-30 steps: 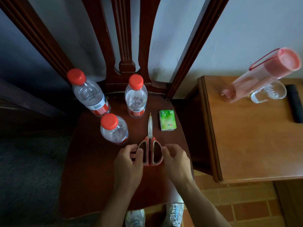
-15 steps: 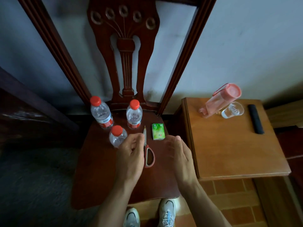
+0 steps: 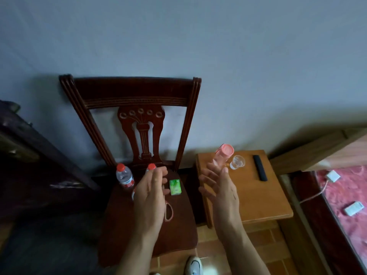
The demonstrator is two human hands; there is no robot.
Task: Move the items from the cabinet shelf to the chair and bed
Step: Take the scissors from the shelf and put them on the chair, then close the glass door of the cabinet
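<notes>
Hands, left (image 3: pixel 151 192) and right (image 3: pixel 220 187), grips open, empty; green packet (image 3: pixel 175 187) lettering unreadable.

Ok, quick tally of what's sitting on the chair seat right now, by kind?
Water bottles with red caps: 3, one clear, one behind the left hand's fingers, one mostly hidden by that hand
Scissors: 1
Green packet: 1
Total: 5
</notes>
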